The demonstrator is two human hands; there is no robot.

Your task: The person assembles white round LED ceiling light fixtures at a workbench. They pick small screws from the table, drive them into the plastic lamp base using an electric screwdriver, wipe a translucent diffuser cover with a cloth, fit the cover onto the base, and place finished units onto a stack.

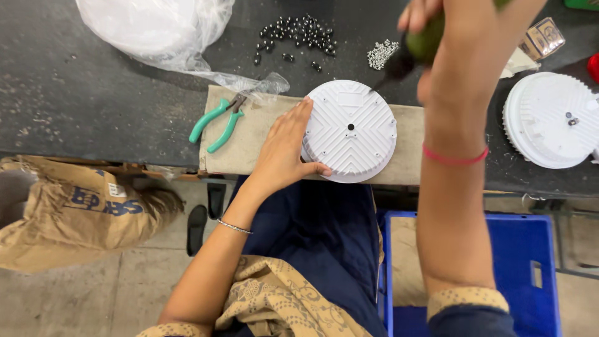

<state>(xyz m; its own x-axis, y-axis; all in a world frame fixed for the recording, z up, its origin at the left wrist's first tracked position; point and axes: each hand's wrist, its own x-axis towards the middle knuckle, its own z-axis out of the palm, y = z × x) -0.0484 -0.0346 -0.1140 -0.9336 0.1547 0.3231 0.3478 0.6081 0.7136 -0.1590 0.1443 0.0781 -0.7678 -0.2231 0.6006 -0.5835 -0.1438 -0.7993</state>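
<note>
A round white ribbed housing (350, 130) lies on a beige cloth pad (249, 146) at the front edge of a dark workbench (81, 93). My left hand (285, 150) rests flat against the housing's left rim, thumb under its front edge. My right hand (458, 43) is raised over the bench and grips a screwdriver with a green handle (412, 51); its dark tip touches the housing's far right rim.
Green-handled pliers (218, 123) lie on the pad's left end. Several black screws (298, 36) and a small pile of silver screws (382, 53) lie behind. A plastic bag (156, 28) sits far left, a second white housing (549, 120) right, a blue crate (530, 274) below.
</note>
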